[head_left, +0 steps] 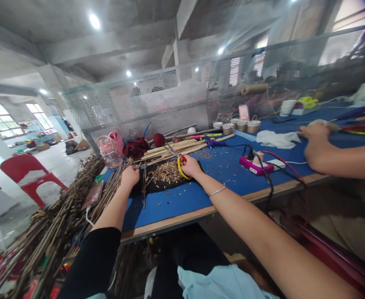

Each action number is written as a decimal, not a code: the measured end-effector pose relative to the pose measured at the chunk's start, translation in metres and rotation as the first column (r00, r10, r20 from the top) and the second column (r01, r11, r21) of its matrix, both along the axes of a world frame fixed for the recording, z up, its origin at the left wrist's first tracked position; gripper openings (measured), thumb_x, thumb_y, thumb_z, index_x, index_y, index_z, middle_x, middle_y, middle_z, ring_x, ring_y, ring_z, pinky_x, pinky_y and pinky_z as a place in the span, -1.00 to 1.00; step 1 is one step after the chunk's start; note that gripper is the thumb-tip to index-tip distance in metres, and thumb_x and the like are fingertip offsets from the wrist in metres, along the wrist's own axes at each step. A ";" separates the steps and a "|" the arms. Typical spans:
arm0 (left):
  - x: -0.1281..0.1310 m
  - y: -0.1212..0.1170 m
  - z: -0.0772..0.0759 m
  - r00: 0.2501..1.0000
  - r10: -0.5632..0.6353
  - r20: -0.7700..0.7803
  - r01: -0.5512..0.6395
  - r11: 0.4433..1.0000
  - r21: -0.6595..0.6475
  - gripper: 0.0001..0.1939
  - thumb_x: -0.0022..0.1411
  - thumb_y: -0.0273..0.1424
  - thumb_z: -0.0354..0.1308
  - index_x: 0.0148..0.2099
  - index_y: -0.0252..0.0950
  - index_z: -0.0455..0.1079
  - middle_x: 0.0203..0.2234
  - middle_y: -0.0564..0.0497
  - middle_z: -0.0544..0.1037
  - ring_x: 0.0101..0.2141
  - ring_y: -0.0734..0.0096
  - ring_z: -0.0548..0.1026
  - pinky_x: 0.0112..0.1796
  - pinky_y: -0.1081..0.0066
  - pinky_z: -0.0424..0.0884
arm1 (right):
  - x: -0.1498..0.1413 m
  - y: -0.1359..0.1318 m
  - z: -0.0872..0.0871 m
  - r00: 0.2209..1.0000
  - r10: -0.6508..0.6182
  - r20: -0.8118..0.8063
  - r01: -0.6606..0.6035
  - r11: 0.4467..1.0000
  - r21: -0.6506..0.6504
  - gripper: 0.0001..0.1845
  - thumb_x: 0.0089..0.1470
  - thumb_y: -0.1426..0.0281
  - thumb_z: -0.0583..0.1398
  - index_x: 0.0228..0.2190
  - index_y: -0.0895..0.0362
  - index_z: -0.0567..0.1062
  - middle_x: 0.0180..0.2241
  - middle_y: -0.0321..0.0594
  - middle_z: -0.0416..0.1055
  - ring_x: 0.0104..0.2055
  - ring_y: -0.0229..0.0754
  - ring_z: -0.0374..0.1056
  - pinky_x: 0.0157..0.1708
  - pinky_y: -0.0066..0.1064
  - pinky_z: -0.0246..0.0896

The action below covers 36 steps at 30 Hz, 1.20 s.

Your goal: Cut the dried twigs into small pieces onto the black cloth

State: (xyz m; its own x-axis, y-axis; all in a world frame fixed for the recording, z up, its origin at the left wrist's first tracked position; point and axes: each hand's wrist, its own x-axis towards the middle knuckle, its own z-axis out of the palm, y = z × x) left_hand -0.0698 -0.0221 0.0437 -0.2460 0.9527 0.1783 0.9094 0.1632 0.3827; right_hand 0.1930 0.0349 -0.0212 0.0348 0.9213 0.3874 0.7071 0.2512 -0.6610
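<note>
My right hand (191,166) is closed around yellow-handled scissors (178,162), whose blades point up and left over a pile of cut chips (166,172) on a dark cloth (157,187). My left hand (130,176) is closed on a thin brown stick (144,189) that stands out from the bundle at the table's left end. A thin bracelet sits on my right wrist.
A big heap of brown sticks (54,224) lies left of the blue table (226,170). Peeled pale rods (172,148), a pink jug (110,148), a pink power strip (256,165) with cables and small baskets (241,123) are behind. Another person's arm (331,153) rests at right. A mesh screen (170,99) backs the table.
</note>
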 end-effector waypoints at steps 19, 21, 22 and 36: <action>-0.002 -0.017 0.008 0.876 -0.109 0.470 0.184 0.976 -0.116 -0.71 0.03 -0.44 0.07 -0.14 -0.33 0.30 -0.45 0.00 0.49 -0.56 0.59 0.41 -0.55 0.60 0.31 | -0.002 -0.006 0.007 0.999 0.029 -0.044 -0.028 0.999 0.033 -0.78 -0.23 0.36 0.20 -0.41 0.13 0.38 -0.55 -0.32 0.34 -0.54 -0.31 0.17 -0.53 -0.52 -0.01; 0.005 -0.014 0.011 0.817 -0.129 0.561 0.186 0.982 -0.045 -0.67 0.06 -0.44 0.04 -0.07 -0.29 0.23 -0.39 0.00 0.49 -0.53 0.62 0.43 -0.53 0.63 0.31 | -0.003 -0.009 0.009 0.998 0.031 -0.049 -0.029 0.999 0.045 -0.77 -0.20 0.29 0.21 -0.43 0.13 0.38 -0.53 -0.32 0.35 -0.54 -0.32 0.17 -0.52 -0.52 -0.01; 0.010 -0.013 0.011 0.783 -0.134 0.608 0.179 0.984 -0.014 -0.69 0.07 -0.44 0.02 -0.08 -0.28 0.22 -0.38 0.01 0.49 -0.52 0.62 0.43 -0.52 0.63 0.31 | -0.003 -0.009 0.010 0.998 0.030 -0.049 -0.028 0.998 0.049 -0.76 -0.20 0.26 0.21 -0.44 0.13 0.39 -0.52 -0.32 0.36 -0.53 -0.32 0.17 -0.52 -0.52 -0.01; -0.008 -0.012 0.008 0.837 -0.008 0.547 0.120 0.978 -0.170 -0.79 0.14 -0.27 -0.10 -0.34 -0.30 0.23 -0.57 -0.01 0.47 -0.55 0.38 0.48 -0.58 0.49 0.28 | -0.003 -0.007 0.007 0.994 0.036 -0.100 -0.033 0.999 0.029 -0.69 -0.26 0.17 0.26 -0.52 0.12 0.36 -0.60 -0.36 0.28 -0.58 -0.34 0.11 -0.55 -0.52 -0.03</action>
State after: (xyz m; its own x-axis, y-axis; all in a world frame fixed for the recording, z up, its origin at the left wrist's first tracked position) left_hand -0.0781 -0.0342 0.0520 -0.1867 0.9708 -0.1506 0.5764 0.2324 0.7834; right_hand 0.1898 0.0283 -0.0143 0.0437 0.9116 0.4089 0.6278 0.2933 -0.7210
